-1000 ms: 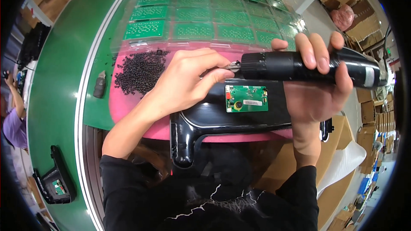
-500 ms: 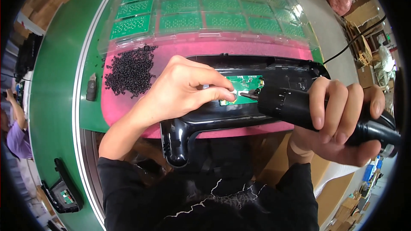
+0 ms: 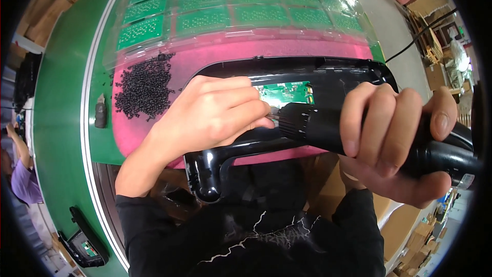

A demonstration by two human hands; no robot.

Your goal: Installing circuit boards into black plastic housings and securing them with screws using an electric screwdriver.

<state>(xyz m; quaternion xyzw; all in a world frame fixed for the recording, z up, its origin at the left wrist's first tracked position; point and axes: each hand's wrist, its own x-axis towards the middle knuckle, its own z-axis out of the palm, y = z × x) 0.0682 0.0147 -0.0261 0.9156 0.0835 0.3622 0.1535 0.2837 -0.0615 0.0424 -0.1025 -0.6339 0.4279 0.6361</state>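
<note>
My right hand (image 3: 382,128) is wrapped round a black electric screwdriver (image 3: 320,125), which lies almost level and points left. At its tip, the thumb and fingers of my left hand (image 3: 220,110) are pinched together. Whatever they hold is too small and too covered to make out. Beneath both hands is a long black plastic housing (image 3: 333,65) with a stub at its lower left, open side up. Inside it sits a green circuit board (image 3: 287,92), partly hidden by my left fingers and the screwdriver's nose.
The housing rests on a pink mat (image 3: 215,54). Left on the mat is a heap of small black screws (image 3: 143,84); beyond stands a clear plastic tray (image 3: 225,38) of green boards. A small dark object (image 3: 101,111) and another black housing (image 3: 84,241) lie on the green surface.
The screwdriver has moved left, bringing its tip to my left fingertips. My left hand has come slightly left and down, off the board's lower edge. The whole view has shifted a little.
</note>
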